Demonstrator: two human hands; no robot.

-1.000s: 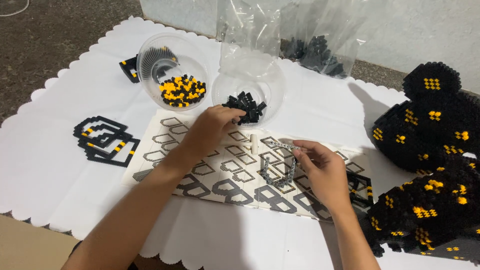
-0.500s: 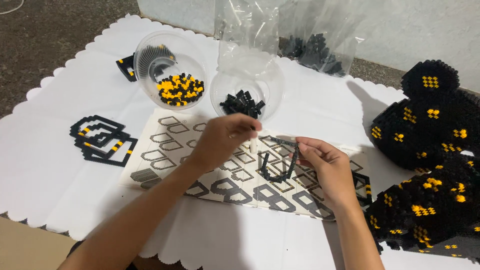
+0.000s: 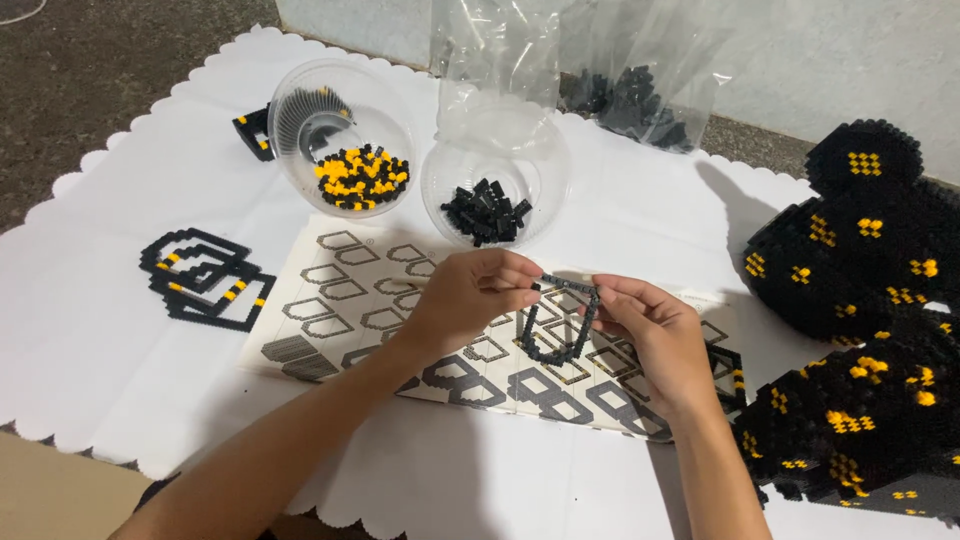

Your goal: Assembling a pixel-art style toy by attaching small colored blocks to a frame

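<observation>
1. black brick ring [image 3: 558, 322]: a thin open loop of small bricks, held upright just above the sheet, at 12 o'clock from the instruction sheet's [image 3: 340, 300] middle.

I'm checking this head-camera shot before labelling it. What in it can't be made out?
- Black brick ring: its ends are covered by the fingertips of the left hand and right hand, so the joins are hidden.
- Instruction sheet: both hands cover its middle.
- Black and yellow brick model: cut off by the right and bottom edges.
- Plastic bag of black bricks: contents blurred by the film.
</observation>
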